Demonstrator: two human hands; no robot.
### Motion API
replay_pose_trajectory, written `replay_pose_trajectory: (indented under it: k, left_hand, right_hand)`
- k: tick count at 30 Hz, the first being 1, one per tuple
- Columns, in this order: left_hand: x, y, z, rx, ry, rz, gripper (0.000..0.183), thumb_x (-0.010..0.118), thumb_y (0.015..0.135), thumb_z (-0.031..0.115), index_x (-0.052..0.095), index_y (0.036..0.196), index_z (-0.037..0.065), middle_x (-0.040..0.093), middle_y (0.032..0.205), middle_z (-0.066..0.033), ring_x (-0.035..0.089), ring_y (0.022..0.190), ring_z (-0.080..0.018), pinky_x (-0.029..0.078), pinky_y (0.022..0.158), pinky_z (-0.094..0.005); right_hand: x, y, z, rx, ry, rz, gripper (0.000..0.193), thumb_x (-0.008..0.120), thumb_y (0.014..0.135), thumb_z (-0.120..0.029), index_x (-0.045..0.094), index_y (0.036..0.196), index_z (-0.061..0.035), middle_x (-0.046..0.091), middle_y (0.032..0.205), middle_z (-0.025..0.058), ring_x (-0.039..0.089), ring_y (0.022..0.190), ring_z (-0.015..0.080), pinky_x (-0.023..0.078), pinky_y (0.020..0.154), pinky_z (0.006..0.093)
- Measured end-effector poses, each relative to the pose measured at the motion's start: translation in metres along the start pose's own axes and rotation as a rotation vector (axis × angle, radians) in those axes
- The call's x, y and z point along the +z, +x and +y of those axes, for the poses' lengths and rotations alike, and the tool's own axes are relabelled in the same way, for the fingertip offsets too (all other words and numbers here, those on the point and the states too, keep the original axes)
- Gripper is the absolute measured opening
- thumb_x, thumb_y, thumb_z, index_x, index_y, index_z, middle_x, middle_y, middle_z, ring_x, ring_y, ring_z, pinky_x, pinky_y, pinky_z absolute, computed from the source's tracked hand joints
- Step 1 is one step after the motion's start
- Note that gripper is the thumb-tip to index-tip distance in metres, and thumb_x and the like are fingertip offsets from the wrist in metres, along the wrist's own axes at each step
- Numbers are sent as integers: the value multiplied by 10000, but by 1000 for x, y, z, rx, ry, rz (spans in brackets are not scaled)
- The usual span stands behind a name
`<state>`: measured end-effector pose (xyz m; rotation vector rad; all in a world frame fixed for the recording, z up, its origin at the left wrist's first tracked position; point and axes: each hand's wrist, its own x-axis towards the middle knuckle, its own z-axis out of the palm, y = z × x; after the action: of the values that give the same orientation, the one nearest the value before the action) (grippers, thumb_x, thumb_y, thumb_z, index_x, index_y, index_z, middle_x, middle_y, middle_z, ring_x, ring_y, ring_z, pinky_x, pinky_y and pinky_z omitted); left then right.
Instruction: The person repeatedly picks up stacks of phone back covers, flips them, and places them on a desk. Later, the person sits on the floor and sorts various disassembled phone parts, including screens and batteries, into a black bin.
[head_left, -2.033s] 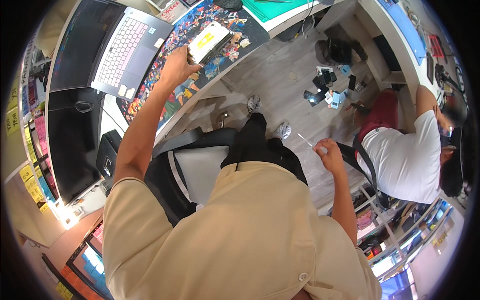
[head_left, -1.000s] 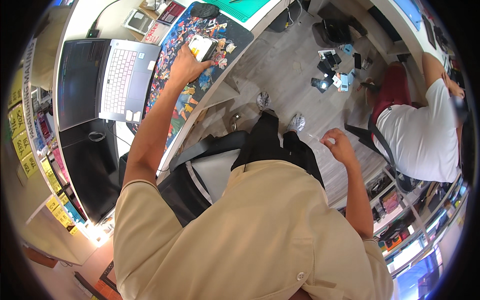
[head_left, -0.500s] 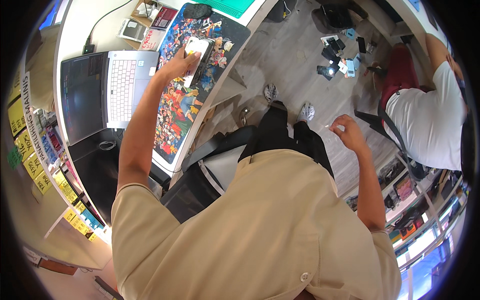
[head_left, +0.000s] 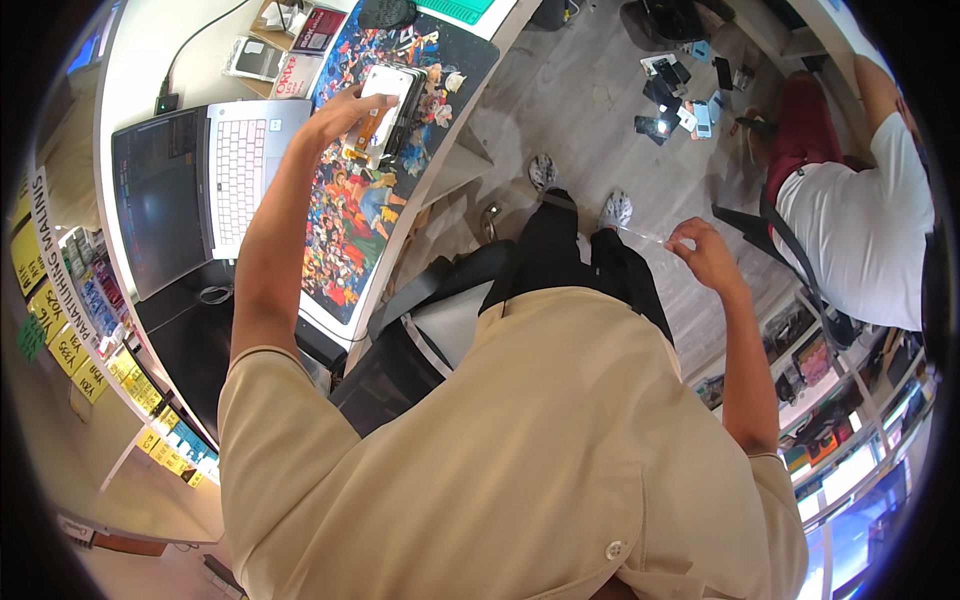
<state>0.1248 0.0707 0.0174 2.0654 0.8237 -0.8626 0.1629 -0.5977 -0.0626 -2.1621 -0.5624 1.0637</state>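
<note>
On the picture-printed desk mat (head_left: 350,265), a white-backed phone screen panel (head_left: 393,82) with an orange ribbon cable lies on a stack of dark panels (head_left: 412,125). My left hand (head_left: 345,115) grips this top panel by its left side, one finger lying across its face. Its other fingers are partly hidden. Over the floor to the right, my right hand (head_left: 708,258) is closed in a pinch on a thin, pale, stick-like thing (head_left: 640,235) that points left. Its exact kind is too fine to make out.
An open laptop (head_left: 240,180) stands left of the mat, with small boxes (head_left: 297,75) beyond it and a black mouse (head_left: 388,13) at the mat's far end. Several phones (head_left: 660,95) lie on the floor. A seated person in a white shirt (head_left: 850,230) is at the right.
The panel's orange ribbon cable now shows beside my left hand, which has shifted slightly left. My right hand has turned a little, and the thin thing in it now shows at greater length.
</note>
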Motion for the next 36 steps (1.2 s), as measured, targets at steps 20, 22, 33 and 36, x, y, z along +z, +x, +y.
replay_pose_trajectory:
  k: [20,22,33,36]
  left_hand:
    - [20,17,-18,141,-209,-28,1149,885,779,636,490,1606,-57,605,1541,-278,573,1440,-376,368,1272,-480]
    - [21,15,-22,158,-348,-34,948,863,851,574,568,1527,-22,690,1392,-191,683,1263,-288,513,1133,-421]
    - [54,-28,-6,350,-1282,-292,454,745,1011,353,720,1264,-23,816,1127,-174,827,889,-249,705,830,-406]
    - [69,-55,28,472,-1339,-395,590,705,1013,416,677,1367,-56,790,1214,-223,817,1008,-292,693,883,-408]
  right_hand:
    - [-20,-4,16,-11,-75,14,173,830,927,-152,772,965,7,738,1102,185,689,1102,381,529,981,446]
    - [-32,-8,18,15,-84,5,179,831,928,-152,764,974,7,737,1105,183,691,1098,371,531,971,437]
    - [-143,-33,3,57,48,25,147,746,1015,-166,702,1044,-29,729,1200,48,649,1123,190,477,1001,354]
    - [-171,-42,4,83,69,64,162,746,1030,-197,709,1032,-40,736,1143,24,638,1065,160,469,991,348]
